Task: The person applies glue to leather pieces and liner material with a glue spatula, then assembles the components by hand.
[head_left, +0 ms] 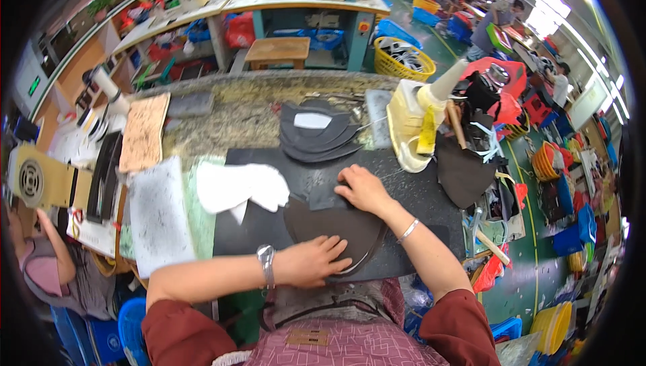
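Note:
A dark brown curved fabric piece (336,228) lies on the black mat (242,251) in front of me. My left hand (313,258) rests flat over its lower left edge, fingers stretched out. Past its upper edge, my right hand (365,189) touches down with bent fingers, a little apart, beside a small dark grey patch (326,194). Whether the right fingertips press on the patch is hard to make out. White cut pieces (242,185) lie to the left. Farther off sits a stack of dark curved pieces (316,140) with a white slip (312,121) on top.
A cream tape-dispenser-like machine (407,123) stands at the right, near a hanging dark piece (465,174) and a hammer (492,248). A pale board (160,214) and a tan board (145,131) lie left. Another person's arm (57,245) shows at far left.

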`<state>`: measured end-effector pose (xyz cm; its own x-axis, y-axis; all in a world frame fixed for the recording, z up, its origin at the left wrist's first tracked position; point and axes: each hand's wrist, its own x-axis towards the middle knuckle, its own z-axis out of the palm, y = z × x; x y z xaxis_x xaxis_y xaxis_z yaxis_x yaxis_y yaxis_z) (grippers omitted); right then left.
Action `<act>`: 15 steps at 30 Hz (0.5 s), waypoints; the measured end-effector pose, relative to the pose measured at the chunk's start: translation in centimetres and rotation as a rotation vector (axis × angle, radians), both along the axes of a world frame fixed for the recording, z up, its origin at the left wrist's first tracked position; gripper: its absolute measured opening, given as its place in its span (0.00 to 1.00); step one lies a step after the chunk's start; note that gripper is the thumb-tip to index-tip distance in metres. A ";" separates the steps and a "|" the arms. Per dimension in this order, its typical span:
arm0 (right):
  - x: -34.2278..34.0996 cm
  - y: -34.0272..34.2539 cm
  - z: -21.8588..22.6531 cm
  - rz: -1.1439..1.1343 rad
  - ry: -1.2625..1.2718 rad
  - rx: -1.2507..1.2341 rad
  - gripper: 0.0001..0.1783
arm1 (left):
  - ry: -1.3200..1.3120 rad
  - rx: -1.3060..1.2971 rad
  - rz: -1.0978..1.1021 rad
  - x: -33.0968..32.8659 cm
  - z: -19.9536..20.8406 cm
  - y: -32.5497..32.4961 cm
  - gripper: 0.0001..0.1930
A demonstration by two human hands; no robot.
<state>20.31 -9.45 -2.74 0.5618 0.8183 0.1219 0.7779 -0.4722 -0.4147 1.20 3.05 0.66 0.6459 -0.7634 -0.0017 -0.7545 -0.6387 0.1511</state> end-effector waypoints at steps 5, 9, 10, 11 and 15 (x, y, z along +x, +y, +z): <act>-0.9 -0.4 0.4 0.201 -0.285 0.042 0.15 | -0.034 0.063 -0.051 0.7 -1.3 0.2 0.30; 0.2 -0.2 2.2 0.284 -0.114 -0.059 0.18 | -0.342 0.069 0.056 -0.3 -2.0 -0.8 0.29; 1.0 0.2 2.6 0.292 -0.119 -0.058 0.18 | -0.269 0.026 0.050 -0.2 -1.6 -0.8 0.28; 2.3 0.9 3.0 0.203 0.114 0.023 0.20 | -0.262 -0.130 0.113 0.2 -2.7 -0.7 0.25; 6.4 6.4 2.8 0.125 -0.022 0.090 0.24 | -0.511 -0.008 0.183 0.9 -3.0 -2.4 0.23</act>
